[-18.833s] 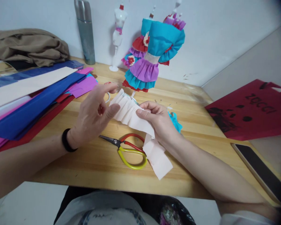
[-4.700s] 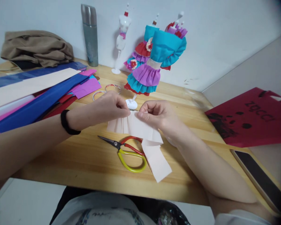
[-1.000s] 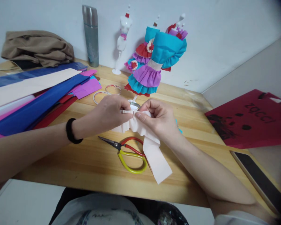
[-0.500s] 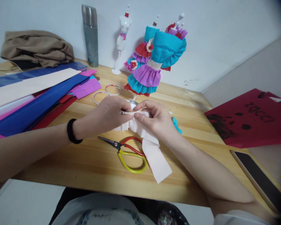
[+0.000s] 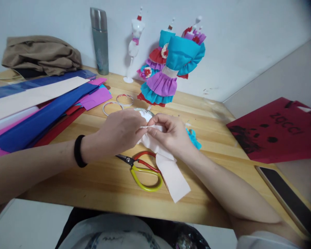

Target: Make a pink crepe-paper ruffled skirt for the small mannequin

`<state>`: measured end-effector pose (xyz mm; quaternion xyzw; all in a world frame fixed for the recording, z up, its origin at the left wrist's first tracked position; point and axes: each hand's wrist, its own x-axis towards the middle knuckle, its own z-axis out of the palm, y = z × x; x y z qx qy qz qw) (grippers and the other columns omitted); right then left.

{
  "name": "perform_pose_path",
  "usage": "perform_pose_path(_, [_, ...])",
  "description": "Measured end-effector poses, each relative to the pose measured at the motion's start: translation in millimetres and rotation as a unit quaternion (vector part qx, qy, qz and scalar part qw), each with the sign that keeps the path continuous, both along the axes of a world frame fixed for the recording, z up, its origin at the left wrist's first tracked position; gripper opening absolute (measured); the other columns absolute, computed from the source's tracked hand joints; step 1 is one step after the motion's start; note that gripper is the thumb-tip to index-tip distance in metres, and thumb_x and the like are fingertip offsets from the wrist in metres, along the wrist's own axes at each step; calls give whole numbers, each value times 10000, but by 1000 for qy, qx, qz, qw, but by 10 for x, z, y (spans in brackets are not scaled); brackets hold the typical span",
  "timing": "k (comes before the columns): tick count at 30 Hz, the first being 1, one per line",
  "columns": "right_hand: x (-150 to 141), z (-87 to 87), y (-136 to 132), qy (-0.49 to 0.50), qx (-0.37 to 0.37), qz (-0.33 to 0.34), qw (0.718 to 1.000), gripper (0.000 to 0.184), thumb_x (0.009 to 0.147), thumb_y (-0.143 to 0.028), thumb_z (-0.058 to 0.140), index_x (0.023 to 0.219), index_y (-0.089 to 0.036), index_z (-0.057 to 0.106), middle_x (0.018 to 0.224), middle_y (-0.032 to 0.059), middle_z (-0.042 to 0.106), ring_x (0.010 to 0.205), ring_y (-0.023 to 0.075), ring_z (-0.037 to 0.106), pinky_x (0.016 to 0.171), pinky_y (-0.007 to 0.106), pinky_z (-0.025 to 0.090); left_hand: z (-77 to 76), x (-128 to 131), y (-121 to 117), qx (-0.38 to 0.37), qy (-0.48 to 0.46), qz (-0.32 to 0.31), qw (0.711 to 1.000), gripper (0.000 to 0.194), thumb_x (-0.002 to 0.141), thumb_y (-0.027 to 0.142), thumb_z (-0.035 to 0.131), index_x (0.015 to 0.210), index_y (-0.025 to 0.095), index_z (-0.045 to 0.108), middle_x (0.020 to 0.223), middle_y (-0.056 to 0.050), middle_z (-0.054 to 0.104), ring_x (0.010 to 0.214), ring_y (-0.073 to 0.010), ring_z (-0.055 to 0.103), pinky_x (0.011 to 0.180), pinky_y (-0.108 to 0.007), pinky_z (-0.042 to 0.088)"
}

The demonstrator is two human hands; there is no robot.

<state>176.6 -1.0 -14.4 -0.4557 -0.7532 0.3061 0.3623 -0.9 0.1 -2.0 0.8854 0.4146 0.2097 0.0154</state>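
A pale pink crepe paper strip is pinched between both hands, gathered into pleats along its upper edge. My left hand is closed on the gathered end, its fingertips touching those of my right hand and hiding most of the pleats. My right hand grips the edge between thumb and index finger. A thin, greyish patterned band curves just behind the fingertips. The strip's loose tail hangs down over the handles of the scissors, which lie below the hands with one red and one yellow handle.
Coloured crepe paper sheets lie at left, near two tape rolls. Dressed mannequins, a bare mannequin and a flask stand behind. Blue scraps, a red bag and a phone are at right.
Over the last second my left hand has rolled over and covers more of the pleated end and the scissor tip. Since the oldest frame, both hands have closed together on the strip's edge.
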Motion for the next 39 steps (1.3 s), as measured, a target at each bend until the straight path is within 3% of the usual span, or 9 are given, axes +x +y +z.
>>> perform_pose_path(5, [-34, -5, -17, 11, -6, -12, 1000, 44, 744, -213, 637, 728, -183, 608, 659, 2, 605, 585, 132, 498, 561, 258, 370, 65, 4, -5, -49, 44, 44, 997, 282, 858, 247, 462, 627, 166, 601, 607, -33, 552, 580, -135, 361, 549, -294, 194])
perform_pose_path(11, [-32, -58, -19, 1, 42, -15, 999, 47, 786, -209, 614, 801, -180, 649, 769, 25, 674, 704, 165, 590, 630, 281, 416, 97, 16, -25, -20, 37, 63, 997, 297, 797, 196, 472, 504, 161, 436, 496, 15, 303, 526, -111, 206, 537, -300, 143])
perform_pose_path(14, [-22, -63, -35, -32, 63, -36, 997, 104, 804, -218, 611, 873, -180, 679, 753, 18, 665, 639, 147, 561, 602, 284, 393, 81, 20, -29, -15, -5, 63, 998, 310, 758, 167, 525, 475, 160, 399, 488, 31, 258, 504, -95, 185, 531, -298, 142])
perform_pose_path(20, [-11, -13, -62, -52, 79, -65, 993, 313, 796, -298, 650, 1086, -185, 618, 654, -17, 561, 551, 131, 458, 540, 285, 323, 126, 12, -23, -44, -20, 88, 995, 258, 769, 175, 482, 513, 164, 447, 501, 24, 315, 509, -100, 245, 540, -296, 157])
perform_pose_path(25, [2, 52, -63, -23, 70, -76, 994, 202, 790, -308, 643, 940, -224, 538, 523, -68, 387, 481, 122, 344, 505, 288, 251, 239, -25, 0, -90, -54, 82, 991, 254, 743, 158, 486, 495, 149, 433, 498, 27, 339, 526, -91, 296, 530, -279, 167])
perform_pose_path(31, [21, 104, -23, 57, -28, -36, 997, 295, 767, -426, 663, 653, -226, 478, 585, -5, 504, 515, 137, 434, 497, 289, 296, 287, -73, 59, -155, -120, 29, 980, 203, 728, 151, 523, 566, 109, 638, 468, 50, 439, 496, -54, 318, 520, -226, 214])
perform_pose_path(34, [22, 113, -32, 79, -72, -28, 994, 267, 757, -417, 671, 653, -223, 518, 572, -7, 522, 493, 137, 441, 479, 286, 305, 298, -64, 72, -179, -115, 30, 977, 199, 724, 120, 525, 583, 84, 660, 477, 55, 444, 511, -40, 313, 526, -206, 203])
perform_pose_path(39, [8, 118, -61, 101, -76, -24, 992, 167, 740, -333, 678, 677, -204, 592, 601, -2, 571, 512, 134, 474, 482, 276, 348, 319, -25, 54, -173, -95, 62, 978, 202, 732, 124, 555, 582, 93, 687, 486, 39, 475, 512, -49, 320, 522, -228, 189])
